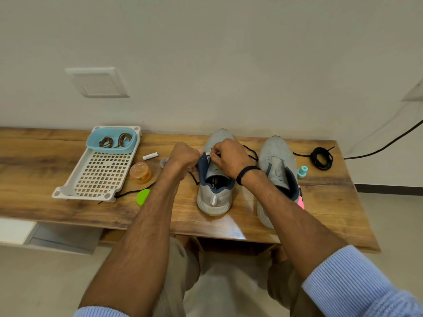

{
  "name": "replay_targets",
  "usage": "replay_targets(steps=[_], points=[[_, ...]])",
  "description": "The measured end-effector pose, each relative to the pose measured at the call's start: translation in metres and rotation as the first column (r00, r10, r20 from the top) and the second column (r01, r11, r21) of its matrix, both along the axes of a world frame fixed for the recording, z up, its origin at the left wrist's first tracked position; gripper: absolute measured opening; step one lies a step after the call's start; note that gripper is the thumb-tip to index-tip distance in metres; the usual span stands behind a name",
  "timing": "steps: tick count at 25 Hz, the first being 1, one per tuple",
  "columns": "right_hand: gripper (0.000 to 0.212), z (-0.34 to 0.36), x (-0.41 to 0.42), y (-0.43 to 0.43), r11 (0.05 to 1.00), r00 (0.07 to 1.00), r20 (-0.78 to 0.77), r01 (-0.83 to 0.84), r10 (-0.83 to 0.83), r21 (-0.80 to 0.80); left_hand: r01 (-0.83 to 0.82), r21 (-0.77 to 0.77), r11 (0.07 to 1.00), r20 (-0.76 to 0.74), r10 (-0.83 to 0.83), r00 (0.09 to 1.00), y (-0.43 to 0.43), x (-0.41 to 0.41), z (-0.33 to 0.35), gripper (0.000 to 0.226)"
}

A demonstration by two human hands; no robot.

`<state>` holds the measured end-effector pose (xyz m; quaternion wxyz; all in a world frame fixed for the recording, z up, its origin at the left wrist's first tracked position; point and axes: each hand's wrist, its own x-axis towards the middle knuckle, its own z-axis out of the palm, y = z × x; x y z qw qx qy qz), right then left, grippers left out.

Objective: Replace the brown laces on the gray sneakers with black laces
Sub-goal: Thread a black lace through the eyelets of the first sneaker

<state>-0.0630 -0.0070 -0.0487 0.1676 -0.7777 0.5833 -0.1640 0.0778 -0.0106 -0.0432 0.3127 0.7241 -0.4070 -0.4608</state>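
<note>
**A:** Entry one, nearest the desk's (229, 227) near edge?

**B:** First sneaker (214, 200): gray, mid-desk, heel to the near edge, toe to the far edge. A black lace (251, 154) leaves it on both sides, with one tail trailing toward the near-left corner.

**A:** Handling note for this step?

**B:** It looks like threading. My advice is to hold the upper steady and feed the tip straight through the eyelet. Keep the lace flat and draw out the slack so both tails come out the same length.

**A:** The grips?

**B:** Left grip (183, 156): fingers curled, holding the sneaker's dark collar on its left side. Right grip (229, 156): fingers pressed together, pinching what appears to be the lace's pale tip above the eyelets. The fingertips are mostly hidden.

**A:** Farther back?

**B:** Second sneaker (275, 154): toward the right edge, no lace visible on it. Coiled black lace (321, 159): near the far-right corner. Brown laces (114, 141): in a blue bowl (96, 143) on the white tray (68, 186), far-left.
</note>
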Motion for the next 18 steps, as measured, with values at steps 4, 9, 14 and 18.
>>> replay_targets(steps=[4, 9, 14, 18], points=[[0.025, 0.001, 0.004, 0.001, 0.999, 0.995, -0.098, -0.034, 0.035, 0.007, 0.148, -0.077, 0.986, 0.219, -0.128, 0.967, 0.001, 0.003, -0.004, 0.022], [0.027, -0.001, 0.006, 0.001, 0.999, 0.989, -0.14, -0.036, 0.038, 0.02, 0.315, -0.11, 0.943, 0.475, -0.229, 0.85, 0.004, -0.005, -0.002, 0.045], [0.025, -0.003, 0.013, 0.002, 1.0, 0.996, -0.084, 0.005, -0.003, 0.024, 0.256, -0.116, 0.96, 0.463, -0.176, 0.869, 0.003, -0.003, -0.005, 0.043], [0.02, 0.004, 0.005, 0.001, 0.999, 0.999, -0.029, 0.026, -0.025, 0.044, 0.138, -0.118, 0.983, 0.4, -0.08, 0.913, 0.0, 0.0, -0.008, 0.036]])
